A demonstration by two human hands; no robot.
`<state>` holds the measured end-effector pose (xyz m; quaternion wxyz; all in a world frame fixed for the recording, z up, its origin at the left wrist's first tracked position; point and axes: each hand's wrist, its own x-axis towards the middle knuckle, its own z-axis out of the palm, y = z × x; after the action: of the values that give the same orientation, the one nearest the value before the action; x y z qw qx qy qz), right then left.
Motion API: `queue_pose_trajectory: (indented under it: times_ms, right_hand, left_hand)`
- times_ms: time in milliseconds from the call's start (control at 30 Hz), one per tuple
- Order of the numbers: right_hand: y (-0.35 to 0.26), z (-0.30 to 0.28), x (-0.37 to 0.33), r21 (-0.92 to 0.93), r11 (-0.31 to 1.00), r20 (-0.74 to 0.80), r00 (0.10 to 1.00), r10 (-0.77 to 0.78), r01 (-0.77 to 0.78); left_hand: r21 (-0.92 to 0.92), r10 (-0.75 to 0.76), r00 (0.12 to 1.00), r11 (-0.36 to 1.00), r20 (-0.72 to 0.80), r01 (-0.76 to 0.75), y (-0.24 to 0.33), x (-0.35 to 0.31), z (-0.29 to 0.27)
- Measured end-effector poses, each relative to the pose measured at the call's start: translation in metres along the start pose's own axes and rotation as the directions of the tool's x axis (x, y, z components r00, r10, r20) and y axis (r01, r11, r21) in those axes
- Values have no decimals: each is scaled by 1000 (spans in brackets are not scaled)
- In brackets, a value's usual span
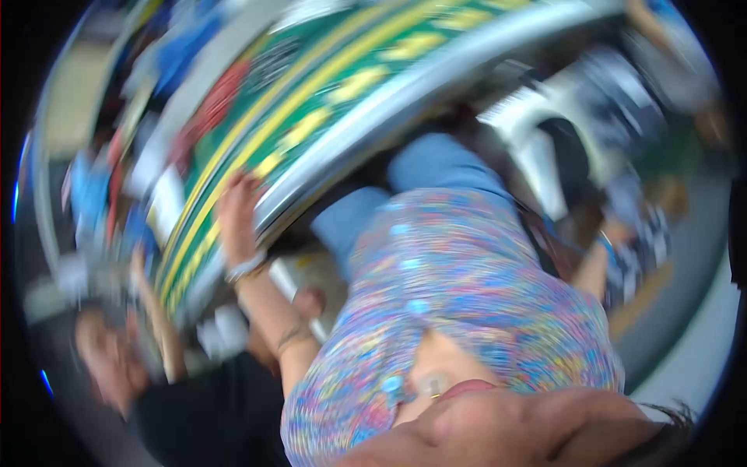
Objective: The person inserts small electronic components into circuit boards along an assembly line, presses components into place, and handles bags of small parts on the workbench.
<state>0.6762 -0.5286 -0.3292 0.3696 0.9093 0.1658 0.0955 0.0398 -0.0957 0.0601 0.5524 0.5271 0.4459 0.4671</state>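
Note:
The whole picture is smeared by motion. My left hand (238, 212), with a band at the wrist, is at the rounded grey edge (373, 117) of a green and yellow striped table (233, 124). Its fingers are too blurred to read, and I make out nothing in them. Down at my right side is my right hand (618, 231), with a light blue band at the wrist. It is close to a dark and white patterned cloth (634, 261). Whether it grips that cloth is unclear.
A person in a black top (206, 420) is close on my left, one arm raised toward the table. A red bundle (218, 97) lies on the table's far part. Right of my legs stands a white object (541, 167) with a dark opening.

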Motion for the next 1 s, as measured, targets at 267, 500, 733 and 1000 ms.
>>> queue_pose_trajectory:
  times_ms: [267, 500, 733, 1000]
  right_hand:
    - [9, -337, 15, 486, 280, -872, 441, 211, 828]
    - [-89, -468, -61, 171, -154, -983, 157, -94, 973]
    - [-96, -532, -120, -16, -372, -999, -33, -39, 928]
    - [-99, -500, -119, 62, -405, -994, 21, -104, 912]
  left_hand:
    - [18, 115, 803, 991, -584, -129, -55, -103, -95]
    - [954, 580, 776, 283, -248, 93, -71, -62, -57]
    - [904, 591, 695, 161, -410, 396, -74, -14, -110]
    - [749, 626, 529, 139, -573, 648, -79, -68, -171]
